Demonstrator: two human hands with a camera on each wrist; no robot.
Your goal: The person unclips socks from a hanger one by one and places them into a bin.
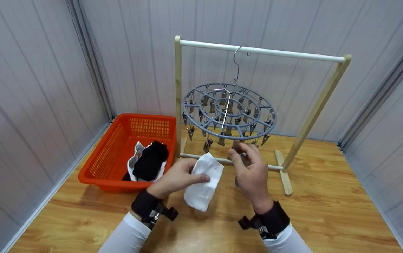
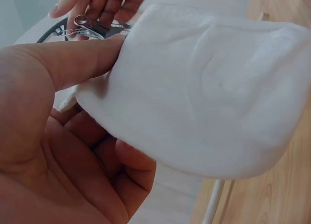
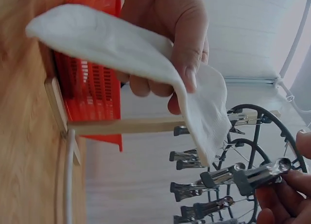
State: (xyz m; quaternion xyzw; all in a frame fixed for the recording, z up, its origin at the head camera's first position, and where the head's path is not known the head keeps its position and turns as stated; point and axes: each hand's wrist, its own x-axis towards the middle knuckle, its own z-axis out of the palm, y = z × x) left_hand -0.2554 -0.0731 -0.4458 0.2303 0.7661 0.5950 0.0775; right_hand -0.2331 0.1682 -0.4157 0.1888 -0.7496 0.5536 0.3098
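My left hand [image 1: 175, 177] pinches a white sock [image 1: 201, 195] between thumb and fingers, in front of the round clip hanger [image 1: 206, 127]. In the right wrist view the sock bends over the left fingers, its flat upper end near the hanging clips. My right hand [image 1: 254, 175] is raised at the hanger's front edge. Its thumb and fingertips pinch a metal clip [image 3: 260, 177], seen at the right of the right wrist view. Part of that clip hides behind the fingers in the head view.
An orange basket [image 1: 97, 181] on the left holds black and white cloth items [image 1: 150, 165]. A wooden stand with a white top bar [image 1: 285, 53] carries the hanger by its hook. Several other clips dangle from the rings. Grey panel walls rise around the wooden floor [image 1: 327, 211].
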